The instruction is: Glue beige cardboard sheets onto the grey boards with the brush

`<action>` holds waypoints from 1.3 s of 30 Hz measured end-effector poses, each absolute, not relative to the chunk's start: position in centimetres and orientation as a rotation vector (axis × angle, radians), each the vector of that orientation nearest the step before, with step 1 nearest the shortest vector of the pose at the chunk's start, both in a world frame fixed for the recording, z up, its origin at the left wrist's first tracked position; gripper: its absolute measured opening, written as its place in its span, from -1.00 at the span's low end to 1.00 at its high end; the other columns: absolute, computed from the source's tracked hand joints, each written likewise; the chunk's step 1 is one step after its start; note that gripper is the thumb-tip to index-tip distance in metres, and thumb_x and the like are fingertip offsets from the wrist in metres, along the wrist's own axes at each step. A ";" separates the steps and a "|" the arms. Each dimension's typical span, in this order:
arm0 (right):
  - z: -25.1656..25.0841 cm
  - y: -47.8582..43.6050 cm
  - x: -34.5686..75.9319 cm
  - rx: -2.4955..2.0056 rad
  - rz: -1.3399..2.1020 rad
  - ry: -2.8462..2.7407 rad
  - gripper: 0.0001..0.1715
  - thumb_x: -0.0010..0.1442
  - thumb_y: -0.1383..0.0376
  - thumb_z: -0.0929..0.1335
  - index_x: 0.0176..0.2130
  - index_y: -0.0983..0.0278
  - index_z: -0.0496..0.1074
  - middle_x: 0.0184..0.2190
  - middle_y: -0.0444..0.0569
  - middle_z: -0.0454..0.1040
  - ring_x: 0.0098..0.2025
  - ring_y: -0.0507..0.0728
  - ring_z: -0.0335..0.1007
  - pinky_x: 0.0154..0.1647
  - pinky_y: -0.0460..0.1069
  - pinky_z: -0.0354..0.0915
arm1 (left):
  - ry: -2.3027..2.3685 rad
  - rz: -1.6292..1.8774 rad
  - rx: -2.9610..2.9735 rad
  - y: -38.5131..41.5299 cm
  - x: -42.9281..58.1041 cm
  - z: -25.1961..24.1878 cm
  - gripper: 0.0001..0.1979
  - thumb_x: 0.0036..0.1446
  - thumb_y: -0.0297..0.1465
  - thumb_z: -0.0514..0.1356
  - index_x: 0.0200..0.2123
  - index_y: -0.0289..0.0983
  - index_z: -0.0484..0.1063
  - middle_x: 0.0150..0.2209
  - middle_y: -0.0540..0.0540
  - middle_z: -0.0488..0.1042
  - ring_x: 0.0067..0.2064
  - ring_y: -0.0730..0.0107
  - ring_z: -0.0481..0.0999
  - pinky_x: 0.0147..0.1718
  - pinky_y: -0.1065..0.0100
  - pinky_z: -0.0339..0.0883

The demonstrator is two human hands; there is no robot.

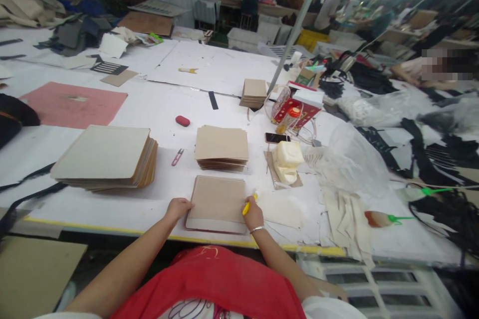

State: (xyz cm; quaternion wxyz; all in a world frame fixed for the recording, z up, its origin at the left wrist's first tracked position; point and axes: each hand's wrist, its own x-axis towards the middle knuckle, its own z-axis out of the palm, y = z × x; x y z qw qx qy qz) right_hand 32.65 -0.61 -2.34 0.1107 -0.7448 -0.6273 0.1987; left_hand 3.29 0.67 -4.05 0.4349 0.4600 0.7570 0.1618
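Observation:
A tan rectangular sheet point(219, 199) lies on a slightly larger greyish board point(213, 224) at the table's front edge. My left hand point(178, 209) pinches the left edge of the tan sheet between thumb and fingers. At the right edge, my right hand point(254, 215) is closed around a yellow-handled tool point(246, 209), whose working end I cannot make out. Just beyond the sheet stands a stack of tan sheets point(221, 144). To the left is a taller stack of pale boards point(103, 152), with pink-handled thread snips point(177, 157) between the two stacks.
Right of the stacks, a cream plastic container point(287, 157) sits on a board, near a phone point(277, 138) and a red box point(297, 104). Cloth strips point(346, 219) and a bottle with a green nozzle point(379, 219) lie farther right. A pink sheet point(78, 104) is at left.

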 end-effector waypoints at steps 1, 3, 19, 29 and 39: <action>-2.2 -0.5 32.6 -2.207 0.586 -1.846 -0.83 0.08 0.33 0.20 -0.24 0.25 0.22 -0.61 -0.17 0.27 -0.58 0.01 0.16 -0.55 -0.12 -0.09 | 1.889 0.379 1.163 0.7 3.3 -4.1 -0.80 -0.26 -0.23 0.17 -0.64 -0.26 0.40 -0.61 0.01 0.43 -0.44 0.33 0.43 -0.49 0.44 0.18; -2.1 -0.4 32.6 -2.244 0.591 -1.860 -0.81 0.08 0.34 0.21 -0.22 0.25 0.21 -0.60 -0.17 0.28 -0.58 0.00 0.17 -0.55 -0.12 -0.11 | 1.892 0.331 1.187 0.8 3.3 -4.2 -0.80 -0.23 -0.24 0.16 -0.62 -0.27 0.40 -0.58 0.00 0.44 -0.42 0.34 0.43 -0.48 0.45 0.19; -1.3 0.4 31.6 -2.328 0.628 -2.098 -0.77 0.11 0.34 0.21 -0.17 0.27 0.16 -0.53 -0.09 0.33 -0.51 0.03 0.24 -0.54 -0.09 -0.11 | 1.958 0.126 1.174 2.1 3.2 -3.4 -0.85 -0.19 -0.35 0.22 -0.51 -0.32 0.46 -0.51 -0.03 0.48 -0.41 0.42 0.44 -0.51 0.51 0.19; -0.6 0.4 31.1 -2.376 0.547 -2.237 -0.72 0.10 0.33 0.21 -0.13 0.28 0.18 -0.47 -0.04 0.39 -0.41 0.08 0.34 -0.50 -0.10 0.03 | 1.940 0.041 1.335 1.9 3.2 -2.6 -0.85 -0.13 -0.34 0.19 -0.48 -0.32 0.44 -0.48 -0.04 0.47 -0.41 0.41 0.43 -0.47 0.47 0.20; 4.4 2.4 30.5 -2.061 0.454 -2.004 -0.50 0.19 0.05 0.10 0.01 0.25 0.21 -0.48 -0.03 0.42 -0.46 0.07 0.35 -0.44 -0.08 0.18 | 1.493 0.004 2.447 0.8 5.9 -0.3 -0.67 0.12 -0.51 -0.06 -0.05 -0.18 0.26 0.10 -0.15 0.17 0.09 0.20 0.13 -0.05 0.17 0.09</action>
